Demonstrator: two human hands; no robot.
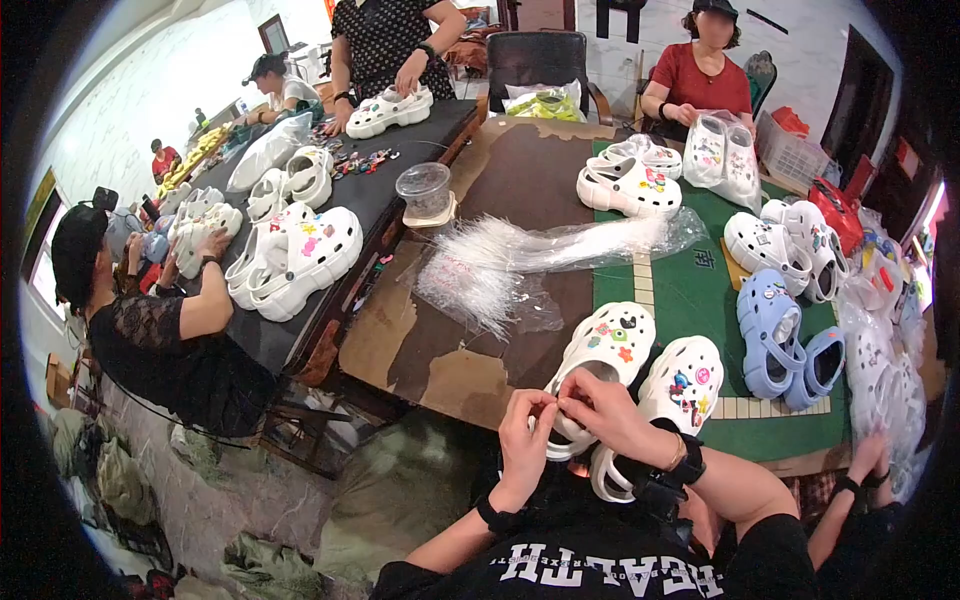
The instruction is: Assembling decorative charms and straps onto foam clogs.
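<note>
At the near table edge, the left hand (522, 440) and right hand (600, 408) are pinching the heel strap of a white foam clog with colourful charms (598, 352); it looks light, bendy, easily gripped there.

We have two clogs (640, 375) side by side on the table (520, 190) just ahead of our left hand (525, 440) and right hand (610, 410). A heap of clear bags (530, 255) lies at eleven o'clock, a second pair of clogs (785, 340) at two o'clock.
</note>
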